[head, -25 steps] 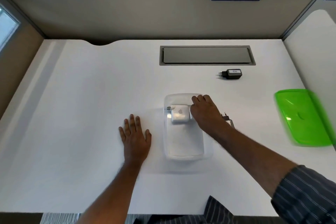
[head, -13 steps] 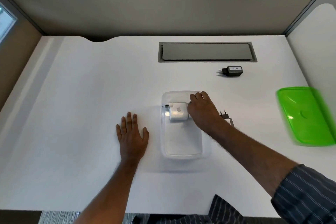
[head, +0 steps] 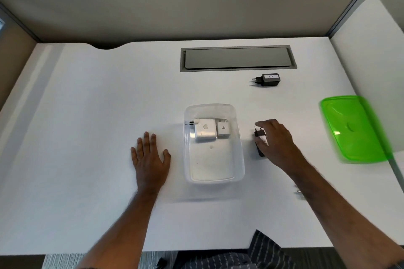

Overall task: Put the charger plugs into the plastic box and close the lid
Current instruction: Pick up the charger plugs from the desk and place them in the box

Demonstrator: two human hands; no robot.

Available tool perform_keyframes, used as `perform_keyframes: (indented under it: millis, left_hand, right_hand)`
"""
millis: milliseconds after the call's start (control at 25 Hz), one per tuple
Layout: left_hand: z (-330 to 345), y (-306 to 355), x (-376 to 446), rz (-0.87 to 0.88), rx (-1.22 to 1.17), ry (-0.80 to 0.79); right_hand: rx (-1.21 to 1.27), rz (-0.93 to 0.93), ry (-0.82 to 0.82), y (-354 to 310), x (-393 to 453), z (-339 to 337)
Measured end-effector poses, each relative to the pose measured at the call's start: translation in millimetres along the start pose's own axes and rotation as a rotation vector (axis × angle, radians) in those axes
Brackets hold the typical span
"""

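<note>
A clear plastic box (head: pixel 239 159) stands open in the middle of the white desk. Inside it, at the far end, lie a large white charger (head: pixel 205 130) and a small white charger (head: pixel 223 130) side by side. My right hand (head: pixel 278 143) is to the right of the box, with its fingers curled over a black charger plug (head: pixel 259 133) that lies on the desk. I cannot tell whether the hand grips the plug. My left hand (head: pixel 150 156) lies flat and open on the desk, left of the box. A second black charger plug (head: pixel 267 79) lies farther back. The green lid (head: pixel 354 129) rests at the right edge.
A grey cable hatch (head: pixel 238 58) is set into the desk behind the box. Beige partition walls close off the back and both sides, with a sign reading 307 at the top. A white side panel rises on the right, just behind the lid.
My right hand has left the box, where the small white charger now lies beside the large one, and moved right onto the near black plug. My left hand has stayed flat.
</note>
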State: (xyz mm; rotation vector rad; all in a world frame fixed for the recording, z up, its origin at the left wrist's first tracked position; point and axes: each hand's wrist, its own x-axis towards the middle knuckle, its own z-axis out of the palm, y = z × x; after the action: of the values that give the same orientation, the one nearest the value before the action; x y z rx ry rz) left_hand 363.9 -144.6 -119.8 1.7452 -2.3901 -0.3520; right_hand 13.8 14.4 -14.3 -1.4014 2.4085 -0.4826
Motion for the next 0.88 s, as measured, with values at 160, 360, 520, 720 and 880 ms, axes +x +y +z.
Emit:
perform_keyframes:
  millis: [160, 360, 520, 720, 880]
  left_hand:
    - [-1, 1, 0, -0.006, 0.001, -0.005]
    - [-2, 2, 0, -0.009, -0.008, -0.003]
    - [-3, 3, 0, -0.012, -0.010, -0.009]
    - [-4, 3, -1, -0.017, -0.016, -0.004]
    - [-3, 3, -1, -0.019, -0.022, -0.002]
  right_hand:
    - [0.040, 0.177, -0.148, 20, -16, 11]
    - [0.067, 0.206, -0.128, 20, -22, 23]
    - [0.045, 0.204, -0.111, 16, -19, 25]
    - [0.059, 0.191, -0.095, 16, -21, 24]
    - [0.142, 0.169, -0.048, 14, -24, 18]
